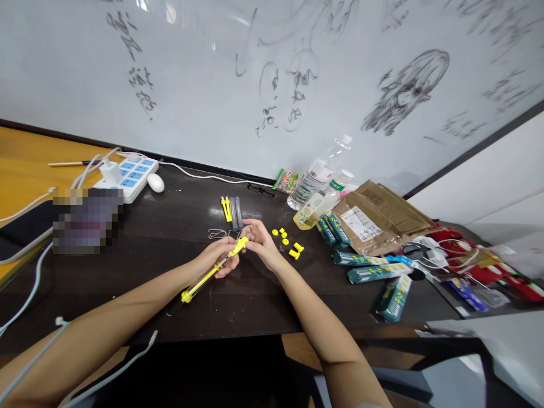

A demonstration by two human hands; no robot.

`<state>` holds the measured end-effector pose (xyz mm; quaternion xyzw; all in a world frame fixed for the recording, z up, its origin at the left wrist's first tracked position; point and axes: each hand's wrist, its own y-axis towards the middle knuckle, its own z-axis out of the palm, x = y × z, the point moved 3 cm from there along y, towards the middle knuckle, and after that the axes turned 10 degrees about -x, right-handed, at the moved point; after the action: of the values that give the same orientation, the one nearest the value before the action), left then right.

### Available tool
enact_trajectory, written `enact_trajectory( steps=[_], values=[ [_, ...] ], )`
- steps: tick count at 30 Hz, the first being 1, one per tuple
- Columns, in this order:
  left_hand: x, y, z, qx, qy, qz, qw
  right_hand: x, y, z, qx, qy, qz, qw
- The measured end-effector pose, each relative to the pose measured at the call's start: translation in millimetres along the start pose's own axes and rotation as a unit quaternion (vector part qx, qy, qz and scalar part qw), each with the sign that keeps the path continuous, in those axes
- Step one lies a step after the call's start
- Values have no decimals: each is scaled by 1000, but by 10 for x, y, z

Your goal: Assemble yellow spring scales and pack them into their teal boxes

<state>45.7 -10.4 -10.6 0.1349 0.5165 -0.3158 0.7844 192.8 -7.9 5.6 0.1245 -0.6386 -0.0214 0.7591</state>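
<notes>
Dark desk [148, 266]; near edge passes your side of the tube [206, 277]. Your left hand [216, 254] grips the tube; your right hand [263, 245] pinches its far end. Right of it: yellow pieces [299, 247]. Beyond: grey sleeves [233, 212]. Left: desk surface reaching toward the power strip [133, 175].
</notes>
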Motion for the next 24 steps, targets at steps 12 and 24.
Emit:
enact_trajectory(
  steps=[12, 24],
  values=[
    [-30, -9, -13, -31, 39, 37, 998, -22, -18, 29, 25, 32, 2, 999],
    [-74, -80, 6, -15, 111, 80, 990, -26, -13, -22, 0, -25, 25, 999]
  ],
)
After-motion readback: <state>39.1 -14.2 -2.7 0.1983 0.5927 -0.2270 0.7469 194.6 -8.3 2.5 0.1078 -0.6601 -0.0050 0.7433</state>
